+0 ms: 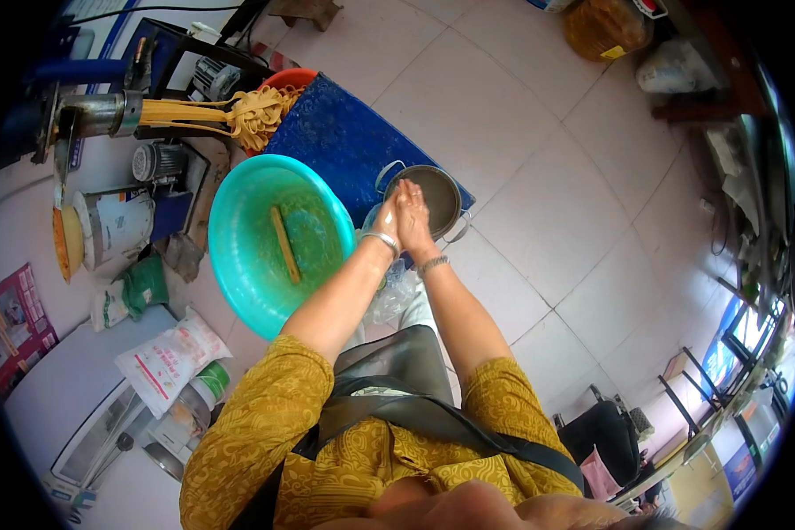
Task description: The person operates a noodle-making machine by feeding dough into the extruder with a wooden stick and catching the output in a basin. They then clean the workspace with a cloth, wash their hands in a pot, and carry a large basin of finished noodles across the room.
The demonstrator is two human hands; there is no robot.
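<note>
My left hand [387,221] and my right hand [412,216] are pressed together, palm against palm, with fingers stretched out. They are over the near left side of a round metal pot [453,187] with two loop handles, hiding part of it. No object shows between the palms. The pot stands on the near right corner of a blue tabletop [349,128]. To the left of my hands is a large turquoise basin [225,265] with greenish liquid and a wooden stick [284,246] in it. Clear plastic bags [392,299] hang below my wrists.
At the far left, thick yellowish noodles [261,115] stretch from a metal machine nozzle [106,113] towards a red-orange basin [293,78]. A white printed sack [172,360] lies on a grey-white cabinet [66,389] at the left. Tiled floor [539,177] extends to the right.
</note>
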